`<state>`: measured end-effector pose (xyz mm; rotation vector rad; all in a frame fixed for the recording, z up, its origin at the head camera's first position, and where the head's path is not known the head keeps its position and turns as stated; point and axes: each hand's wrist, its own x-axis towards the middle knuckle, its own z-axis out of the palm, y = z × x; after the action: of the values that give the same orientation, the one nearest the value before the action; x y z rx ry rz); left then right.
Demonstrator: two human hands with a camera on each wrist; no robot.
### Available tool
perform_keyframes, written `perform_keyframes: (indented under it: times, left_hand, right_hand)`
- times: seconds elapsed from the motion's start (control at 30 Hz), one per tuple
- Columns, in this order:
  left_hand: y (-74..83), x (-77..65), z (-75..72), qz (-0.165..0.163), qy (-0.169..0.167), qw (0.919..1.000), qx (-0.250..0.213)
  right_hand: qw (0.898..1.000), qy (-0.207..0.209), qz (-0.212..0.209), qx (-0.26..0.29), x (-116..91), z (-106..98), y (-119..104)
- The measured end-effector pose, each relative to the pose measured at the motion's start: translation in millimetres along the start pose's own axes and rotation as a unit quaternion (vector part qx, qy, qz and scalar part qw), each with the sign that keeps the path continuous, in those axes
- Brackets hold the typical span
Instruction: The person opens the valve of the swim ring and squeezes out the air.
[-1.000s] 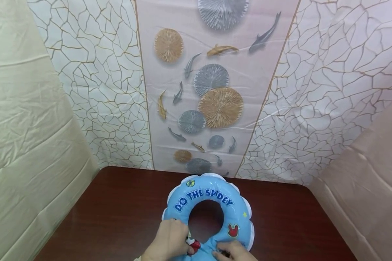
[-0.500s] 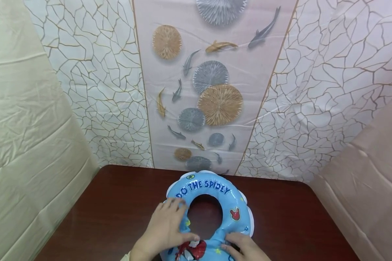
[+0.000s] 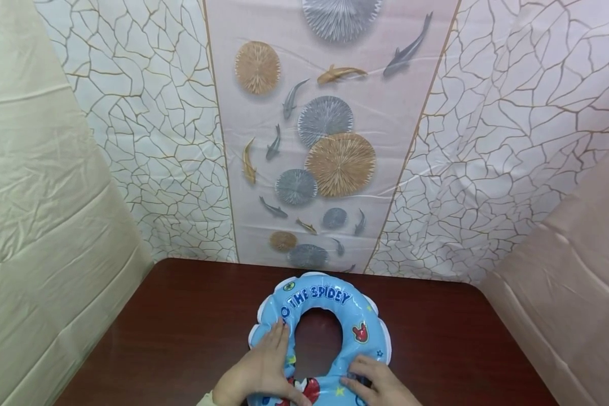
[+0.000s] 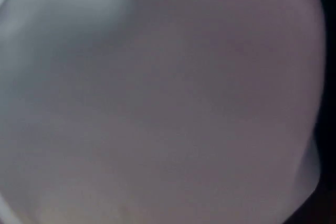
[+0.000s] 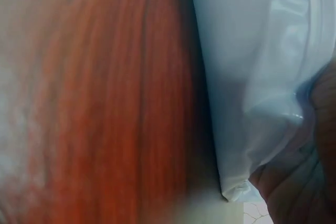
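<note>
A light blue inflatable swim ring with "THE SPIDEY" lettering, a red character print and a white scalloped edge lies before me, its lower end cut off by the head view. Across its left side my left hand rests with straight fingers, the thumb spread over the red print. My right hand grips the lower right side, thumb and fingers bent onto the vinyl. From the right wrist, the ring's pale underside bulges beside part of the hand. The left wrist view is filled by a blurred, pale surface.
The dark reddish-brown table extends on both sides of the ring. Behind it hangs a patterned cloth with fish and round motifs. Beige cloth walls stand at left and right.
My left hand has loosened from a curled hold near the red print and flattened along the ring's left side. The ring has turned slightly anticlockwise; my right hand has stayed on it.
</note>
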<state>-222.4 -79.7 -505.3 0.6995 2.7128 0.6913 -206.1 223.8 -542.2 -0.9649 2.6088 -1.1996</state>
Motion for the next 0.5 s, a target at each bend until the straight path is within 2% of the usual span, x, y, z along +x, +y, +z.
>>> perform_keyframes:
  times: [0.2,0.33,0.5]
  left_hand:
    - [-2.3,2.3,9.1,0.009,0.005,0.9996,0.027]
    - [-7.2,8.2,17.5,-0.01,0.01,0.9994,0.031]
    - [-10.1,16.7,22.7,-0.026,0.033,0.9982,0.041]
  right_hand:
    - [1.0,-0.021,0.013,0.007,1,-2,0]
    - [0.999,-0.035,0.02,0.014,3,-4,-1]
    - [1.0,-0.022,0.007,-0.012,8,-4,2]
